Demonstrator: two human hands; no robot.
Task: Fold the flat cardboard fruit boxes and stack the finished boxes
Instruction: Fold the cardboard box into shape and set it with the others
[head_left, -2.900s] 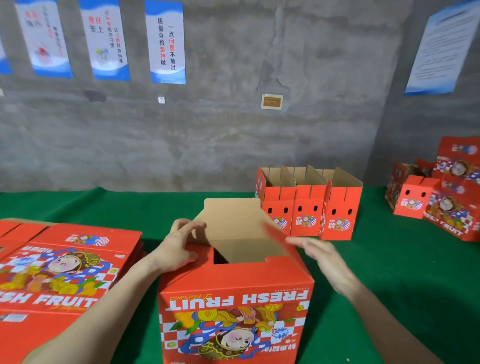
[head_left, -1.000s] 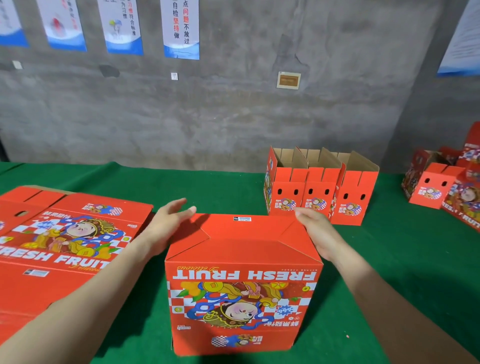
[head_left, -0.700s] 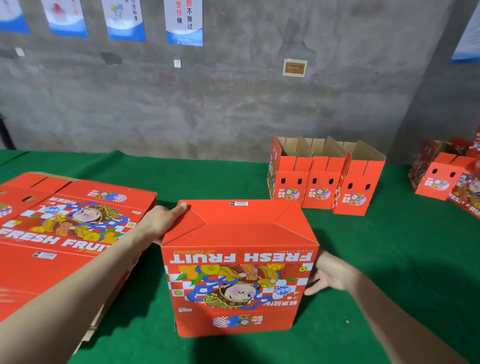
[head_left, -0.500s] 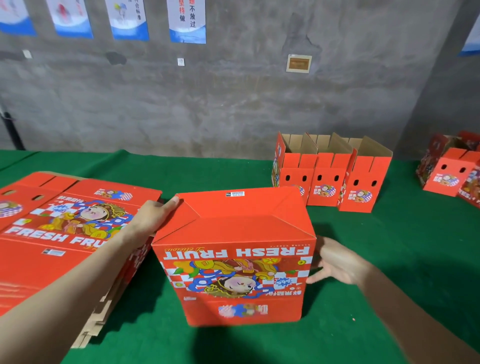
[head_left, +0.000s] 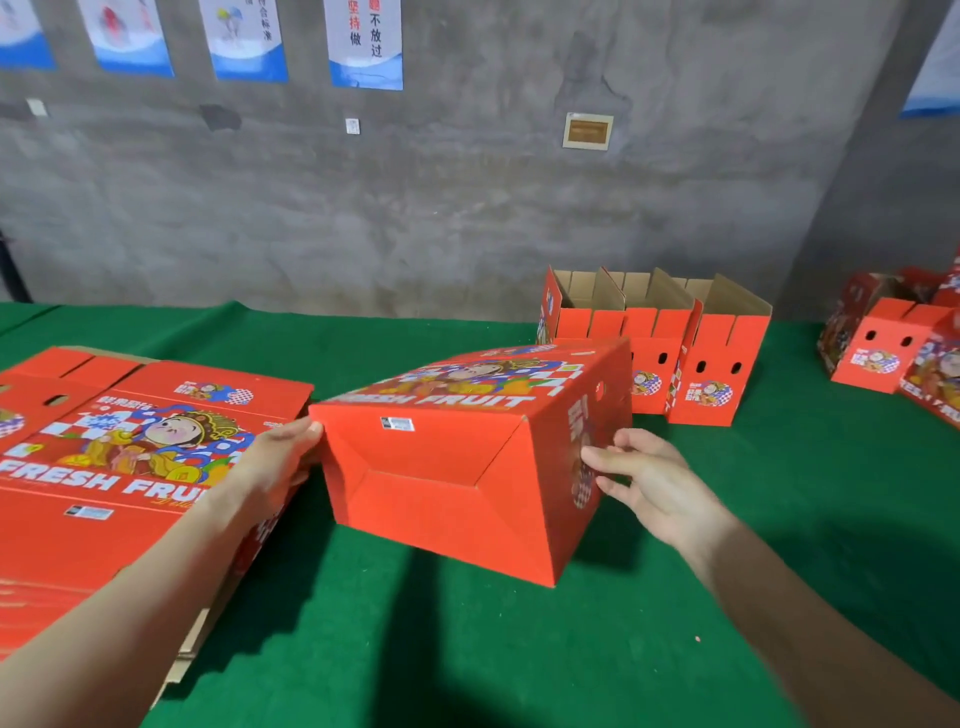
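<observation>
A red fruit box (head_left: 457, 467) is tipped over above the green table (head_left: 519, 665), its folded bottom flaps facing me and its printed "FRESH FRUIT" side turned up. My left hand (head_left: 280, 462) holds its left edge, the thumb at the upper corner. My right hand (head_left: 649, 478) touches its right side wall with spread, relaxed fingers. A stack of flat red boxes (head_left: 130, 452) lies at the left. Three folded open-topped boxes (head_left: 654, 343) stand in a row behind.
More red boxes (head_left: 893, 353) sit at the far right of the table. A grey concrete wall with blue and white posters (head_left: 363, 41) runs behind the table. Bare green cloth shows in front of the tipped box.
The open flaps were folded shut, then the box was tipped back from upright so the closed flaps face me. My right hand moved from the top corner down to the right side.
</observation>
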